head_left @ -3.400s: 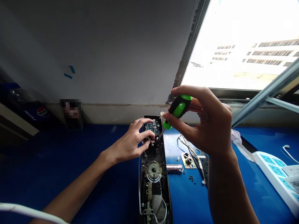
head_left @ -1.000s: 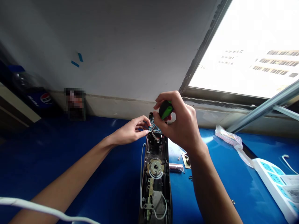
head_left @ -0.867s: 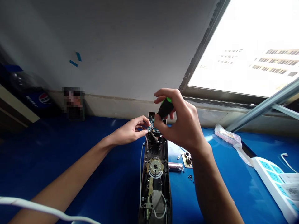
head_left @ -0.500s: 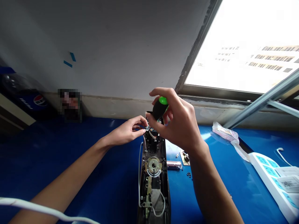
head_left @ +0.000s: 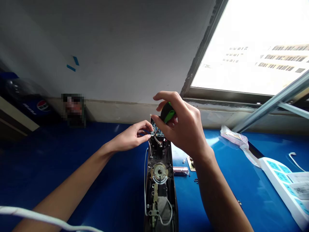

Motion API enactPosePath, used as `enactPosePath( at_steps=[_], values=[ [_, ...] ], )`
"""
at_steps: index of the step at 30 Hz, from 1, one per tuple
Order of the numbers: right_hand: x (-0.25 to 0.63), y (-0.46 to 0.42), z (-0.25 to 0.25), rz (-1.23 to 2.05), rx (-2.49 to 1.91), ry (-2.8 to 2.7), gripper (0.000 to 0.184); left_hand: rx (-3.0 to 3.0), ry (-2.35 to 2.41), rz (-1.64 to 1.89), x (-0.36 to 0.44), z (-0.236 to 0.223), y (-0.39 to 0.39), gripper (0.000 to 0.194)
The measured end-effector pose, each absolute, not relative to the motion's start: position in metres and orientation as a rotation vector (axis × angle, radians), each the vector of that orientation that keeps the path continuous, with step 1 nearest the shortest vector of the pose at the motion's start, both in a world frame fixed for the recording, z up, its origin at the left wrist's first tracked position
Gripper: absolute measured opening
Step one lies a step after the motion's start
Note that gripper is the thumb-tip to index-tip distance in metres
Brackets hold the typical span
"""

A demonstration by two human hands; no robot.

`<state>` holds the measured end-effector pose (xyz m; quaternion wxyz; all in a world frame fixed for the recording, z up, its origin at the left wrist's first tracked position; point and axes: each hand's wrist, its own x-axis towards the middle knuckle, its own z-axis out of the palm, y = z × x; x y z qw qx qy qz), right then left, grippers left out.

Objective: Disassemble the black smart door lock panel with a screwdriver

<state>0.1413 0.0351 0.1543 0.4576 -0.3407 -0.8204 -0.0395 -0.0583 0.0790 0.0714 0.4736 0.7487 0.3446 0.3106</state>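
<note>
My right hand is closed round the black and green handle of a screwdriver. The screwdriver leans, its shaft running down left to the circuit board at the far end of a long, open black housing. At the board's left edge, the thumb and fingers of my left hand come together close to the screwdriver's tip; anything between them is too small to make out. A loose white connector lead lies just below the board. Nearer me, the housing holds a round metal part.
To the right lie a pink-wrapped cylinder, a metal plate, small dark screws and a white power strip. A white cable crosses the lower left. A Pepsi bottle is at far left.
The screwdriver handle has tilted to the right in my right hand, and more of the circuit board shows. My left hand stays at the board's edge.
</note>
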Motion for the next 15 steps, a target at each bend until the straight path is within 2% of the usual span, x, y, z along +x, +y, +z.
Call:
enactPosePath(
  at_steps=[2, 4, 10, 15],
  values=[
    [0.141, 0.0341, 0.1545, -0.045, -0.834, -2.044, 0.056, 1.837, 0.839, 0.764, -0.0585, 0.0726, 0.078, 0.021],
    [0.1413, 0.0335, 0.1545, -0.047, -0.862, -2.054, 0.059, 1.838, 0.846, 0.758, -0.0585, 0.0738, 0.077, 0.021],
    [0.1424, 0.0365, 0.1533, -0.117, -0.859, -1.99, 0.037, 1.877, 0.871, 0.728, -0.0594, 0.0739, 0.0768, 0.027],
    [0.1416, 0.0338, 0.1546, -0.046, -0.841, -2.04, 0.06, 1.89, 0.878, 0.701, -0.0611, 0.0762, 0.0752, 0.031]
  ],
)
